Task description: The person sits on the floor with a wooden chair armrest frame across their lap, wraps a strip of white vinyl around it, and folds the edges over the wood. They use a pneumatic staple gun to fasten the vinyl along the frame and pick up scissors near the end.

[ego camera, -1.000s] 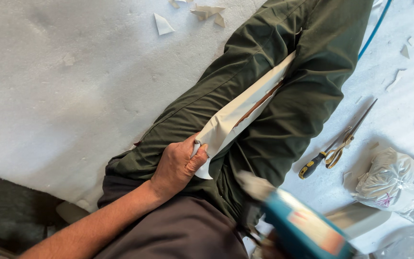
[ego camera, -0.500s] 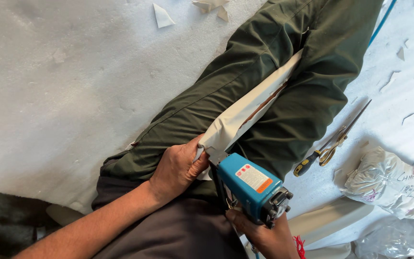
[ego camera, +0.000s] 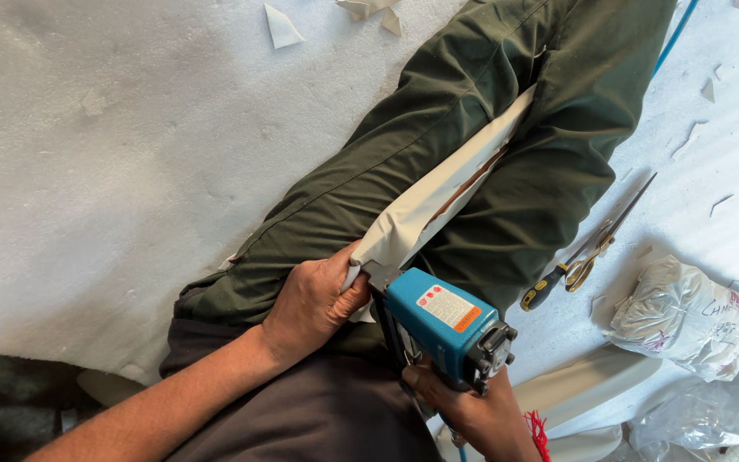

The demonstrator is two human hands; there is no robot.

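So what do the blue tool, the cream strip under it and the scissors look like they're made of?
The blue tool looks like painted metal with a black metal end: smooth, hard-edged casing. The cream strip seems to be leatherette or coated fabric, matte and softly folded; I can't be sure. The scissors have thin metal blades, brassy loops and a dark handle.

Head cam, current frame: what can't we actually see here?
- Right hand: partly hidden by the blue staple gun and cut off by the bottom edge.
- Gun nose contact: hidden by left hand and white sheet.
- Bag contents: unreadable through the wrinkled plastic.
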